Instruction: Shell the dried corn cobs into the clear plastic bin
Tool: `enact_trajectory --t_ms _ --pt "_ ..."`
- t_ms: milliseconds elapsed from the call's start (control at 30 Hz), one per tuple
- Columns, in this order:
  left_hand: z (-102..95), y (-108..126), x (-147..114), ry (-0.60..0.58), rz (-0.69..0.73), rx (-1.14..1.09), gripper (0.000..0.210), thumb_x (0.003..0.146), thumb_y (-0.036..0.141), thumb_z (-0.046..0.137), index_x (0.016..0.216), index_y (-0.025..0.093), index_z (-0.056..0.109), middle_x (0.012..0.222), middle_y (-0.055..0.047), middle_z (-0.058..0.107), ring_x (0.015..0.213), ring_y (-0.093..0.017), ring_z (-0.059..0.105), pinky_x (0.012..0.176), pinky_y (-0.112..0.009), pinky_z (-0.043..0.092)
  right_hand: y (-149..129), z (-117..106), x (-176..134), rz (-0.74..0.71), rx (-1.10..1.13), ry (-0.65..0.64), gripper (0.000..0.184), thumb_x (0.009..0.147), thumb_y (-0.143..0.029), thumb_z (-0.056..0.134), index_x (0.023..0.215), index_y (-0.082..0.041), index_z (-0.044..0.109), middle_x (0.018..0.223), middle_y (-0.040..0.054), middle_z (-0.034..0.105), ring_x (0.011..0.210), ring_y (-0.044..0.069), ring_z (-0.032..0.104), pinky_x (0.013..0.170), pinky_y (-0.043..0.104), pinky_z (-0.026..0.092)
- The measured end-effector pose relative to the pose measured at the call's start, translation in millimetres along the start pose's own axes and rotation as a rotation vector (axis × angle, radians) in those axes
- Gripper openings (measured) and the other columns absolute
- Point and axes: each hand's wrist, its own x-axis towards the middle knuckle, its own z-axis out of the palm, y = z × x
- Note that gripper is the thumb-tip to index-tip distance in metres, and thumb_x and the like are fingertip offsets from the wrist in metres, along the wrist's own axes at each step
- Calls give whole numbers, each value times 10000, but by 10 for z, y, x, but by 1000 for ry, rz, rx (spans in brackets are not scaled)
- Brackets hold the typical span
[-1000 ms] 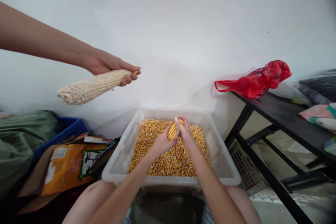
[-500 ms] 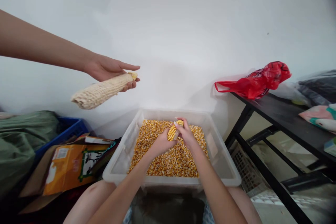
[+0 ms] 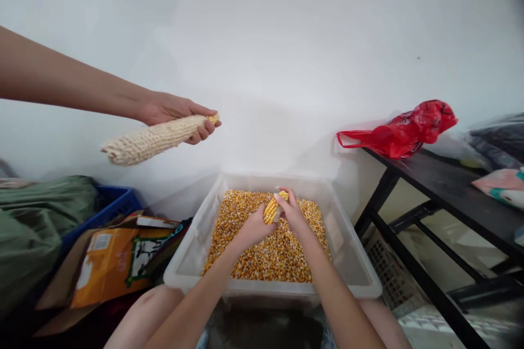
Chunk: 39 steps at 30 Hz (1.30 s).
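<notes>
The small corn cob [image 3: 270,210] is gripped between the left hand [image 3: 251,226] and right hand [image 3: 291,210] over the kernel-filled tub [image 3: 188,262] — barely shifted. Beyond the fingertips, a co-worker's hand [image 3: 172,112] is closed again round the stripped cob [image 3: 147,140] — its fingers were spread half a second ago.

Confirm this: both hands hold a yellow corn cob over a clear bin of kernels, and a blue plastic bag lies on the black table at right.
Wrong on one point: the head view shows the plastic bag on the black table is red, not blue. The rest stands.
</notes>
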Motion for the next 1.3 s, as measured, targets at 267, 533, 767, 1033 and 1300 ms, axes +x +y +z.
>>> enact_trajectory --t_ms 267,533,767,1033,1300 --pt "82 -6 -39 60 10 172 320 669 308 540 946 171 456 762 -50 599 705 -185 575 605 -247 368 98 41 34 6 -44 138 495 631 -408 626 1039 -227 412 707 -18 550 577 105 528 523 207 428" --pt "-5 -17 7 -6 -39 -52 457 647 330 574 1066 185 467 943 -47 604 793 -173 574 651 -239 401 -32 -22 0 61 133 -67 527 649 -349 592 1127 -275 383 867 5 572 703 129 561 580 233 460" --pt "12 12 -16 62 -72 53 395 644 317 570 995 154 490 863 -81 617 785 -208 579 666 -274 404 3 57 -5 56 13 41 659 599 -375 655 1167 -261 339 738 -20 537 622 109 535 550 214 438" --pt "-7 41 36 -113 -70 -434 464 632 265 577 1064 127 477 867 -45 592 741 -144 544 646 -236 423 -73 62 -77 11 101 -87 728 622 -320 654 1234 -290 262 780 -21 521 684 106 532 631 230 455" --pt "-68 89 -13 -194 -118 -623 437 635 266 597 1036 131 488 728 -9 543 601 -93 483 534 -194 383 -139 35 -101 22 124 -163 742 625 -296 650 1256 -309 257 777 -27 521 682 100 533 642 225 462"
